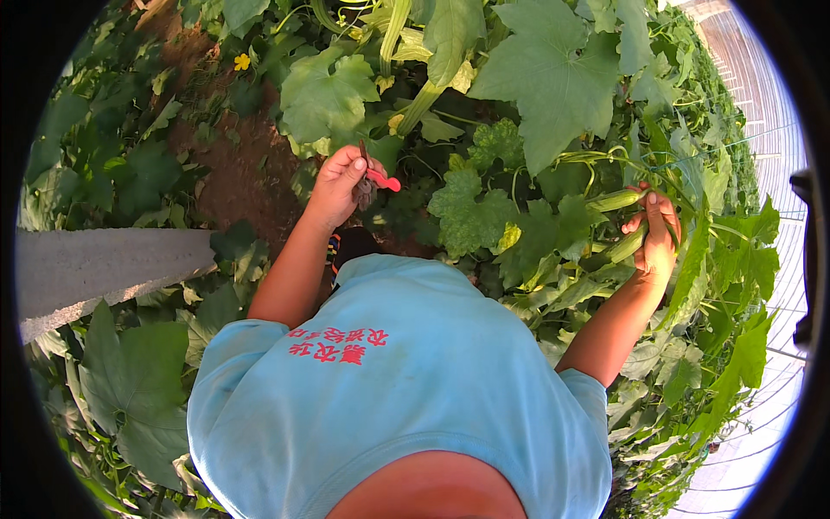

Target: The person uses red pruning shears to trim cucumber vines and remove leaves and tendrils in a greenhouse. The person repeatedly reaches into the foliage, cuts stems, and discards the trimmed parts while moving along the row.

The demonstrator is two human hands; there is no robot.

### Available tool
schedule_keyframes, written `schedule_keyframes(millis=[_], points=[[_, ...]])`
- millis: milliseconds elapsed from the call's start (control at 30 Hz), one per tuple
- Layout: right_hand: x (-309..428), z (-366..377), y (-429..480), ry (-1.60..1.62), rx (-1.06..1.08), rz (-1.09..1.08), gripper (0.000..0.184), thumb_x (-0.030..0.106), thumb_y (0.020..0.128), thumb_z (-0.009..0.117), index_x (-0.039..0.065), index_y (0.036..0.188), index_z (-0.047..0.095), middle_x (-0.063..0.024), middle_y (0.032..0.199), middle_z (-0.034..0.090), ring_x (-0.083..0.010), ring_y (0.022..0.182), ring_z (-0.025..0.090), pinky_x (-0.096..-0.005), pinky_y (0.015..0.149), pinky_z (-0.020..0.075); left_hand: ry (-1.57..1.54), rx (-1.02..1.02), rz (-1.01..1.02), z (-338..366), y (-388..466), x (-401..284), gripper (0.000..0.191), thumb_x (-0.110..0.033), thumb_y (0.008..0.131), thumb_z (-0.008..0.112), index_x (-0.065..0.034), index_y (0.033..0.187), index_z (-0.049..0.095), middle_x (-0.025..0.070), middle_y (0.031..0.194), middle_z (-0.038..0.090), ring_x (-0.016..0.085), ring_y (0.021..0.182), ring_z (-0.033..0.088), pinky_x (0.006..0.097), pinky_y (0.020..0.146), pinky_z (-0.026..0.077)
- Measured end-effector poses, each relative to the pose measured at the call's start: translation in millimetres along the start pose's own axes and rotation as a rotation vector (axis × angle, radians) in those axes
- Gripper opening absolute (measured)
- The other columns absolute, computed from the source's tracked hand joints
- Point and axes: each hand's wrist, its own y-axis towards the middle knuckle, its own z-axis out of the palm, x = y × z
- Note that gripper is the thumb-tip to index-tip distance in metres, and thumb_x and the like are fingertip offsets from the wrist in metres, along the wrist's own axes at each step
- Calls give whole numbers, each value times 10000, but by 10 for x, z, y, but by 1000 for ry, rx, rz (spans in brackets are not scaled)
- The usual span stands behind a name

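Observation:
My left hand (336, 187) pinches a small red-handled tool (384, 180) between thumb and fingers. A thin dark piece sticks up past the thumb; whether it belongs to the tool is unclear. Below the red handle, a bunch of grey strips (365, 194) hangs from the same hand. Far out on the right, my right hand (658, 227) is among the vines, its fingers around a ridged green luffa gourd (628, 245). Just above it, a second young gourd (613, 200) reaches the fingertips. Leaves partly hide both gourds.
Larger luffa gourds (421, 107) hang ahead among broad leaves (561, 71). At left, a concrete post (110, 266) juts in beside bare soil (243, 162). Green twine (713, 148) runs through the vines on the right, before pale ribbed sheeting (771, 117).

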Motion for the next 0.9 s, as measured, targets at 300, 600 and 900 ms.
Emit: schedule_keyframes(millis=[300,600,900], points=[[238,520,-394,-23,-133,-95,216,237,920,555,26,962,546,-151,888,614,-141,489,517,-265,469,474,-70,-65,-212,-381,577,-392,144,-212,948,507,-83,884,508,54,820,609,126,661,587,250,557,458],[835,2130,-465,-312,133,114,277,221,918,559,-33,1020,600,-134,877,656,-121,532,530,-240,564,441,235,282,-316,-847,1257,-915,146,-177,958,480,-56,886,517,43,828,617,105,671,586,221,542,430],[993,2846,-641,-434,32,333,316,216,910,579,-58,1068,575,-114,857,647,-127,540,549,-235,520,455,187,398,-579,-1246,1920,-1318,127,-166,950,491,-80,856,493,59,815,607,126,663,578,234,532,420]])
